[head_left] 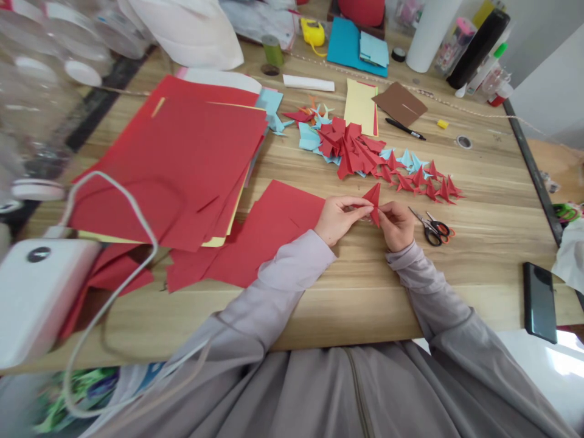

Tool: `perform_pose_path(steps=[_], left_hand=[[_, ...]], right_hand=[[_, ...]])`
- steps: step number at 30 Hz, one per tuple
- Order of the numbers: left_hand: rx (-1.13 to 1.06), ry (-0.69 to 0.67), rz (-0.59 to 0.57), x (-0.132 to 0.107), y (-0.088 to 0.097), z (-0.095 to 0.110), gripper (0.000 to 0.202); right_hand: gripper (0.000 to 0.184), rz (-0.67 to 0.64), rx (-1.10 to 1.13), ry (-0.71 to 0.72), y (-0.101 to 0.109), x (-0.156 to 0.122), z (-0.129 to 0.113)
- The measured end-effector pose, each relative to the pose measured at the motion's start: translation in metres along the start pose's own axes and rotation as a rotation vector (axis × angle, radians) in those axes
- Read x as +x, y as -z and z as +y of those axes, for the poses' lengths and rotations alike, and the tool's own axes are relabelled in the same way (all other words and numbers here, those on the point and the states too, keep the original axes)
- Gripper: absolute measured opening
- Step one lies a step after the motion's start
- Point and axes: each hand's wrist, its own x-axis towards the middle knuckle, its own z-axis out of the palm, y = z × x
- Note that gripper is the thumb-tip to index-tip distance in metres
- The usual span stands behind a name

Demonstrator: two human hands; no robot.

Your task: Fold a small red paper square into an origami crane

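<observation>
Between my two hands is a small folded red paper piece [373,196], its pointed tip facing away from me. My left hand [340,217] pinches its left side with thumb and fingers. On the other side my right hand [396,224] is closed on its lower right edge. Just beyond lies a pile of folded red paper shapes [349,146], with light blue ones [310,137] partly under it. Several small folded red figures [418,178] stand in rows to the right of the pile. Black-handled scissors [433,230] rest to the right of my right hand.
Large red sheets [182,164] are stacked at the left, with smaller red sheets [269,231] beside my left forearm. A white device [41,298] with a looping cable [141,216] sits near the front left. A phone [539,302] lies at the right edge; a pen [405,129] lies farther back.
</observation>
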Motion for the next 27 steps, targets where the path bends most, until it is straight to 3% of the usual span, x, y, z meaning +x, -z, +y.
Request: perform_pose_path(steps=[10, 16, 21, 27], left_hand=[[0.101, -0.093, -0.108, 0.001, 0.006, 0.004, 0.016], [0.226, -0.141, -0.144, 0.005, 0.012, 0.003, 0.020], [0.218, -0.094, -0.138, 0.005, 0.012, 0.001, 0.028], [0.145, -0.011, -0.123, 0.005, 0.012, 0.001, 0.039]], right_hand=[[0.020, 0.030, -0.080, 0.072, 0.002, -0.001, 0.003], [0.019, 0.047, -0.045, 0.028, 0.002, 0.002, 0.002], [0.029, 0.040, -0.001, 0.074, 0.001, 0.002, 0.004], [0.012, 0.010, -0.211, 0.213, 0.003, 0.001, 0.000]])
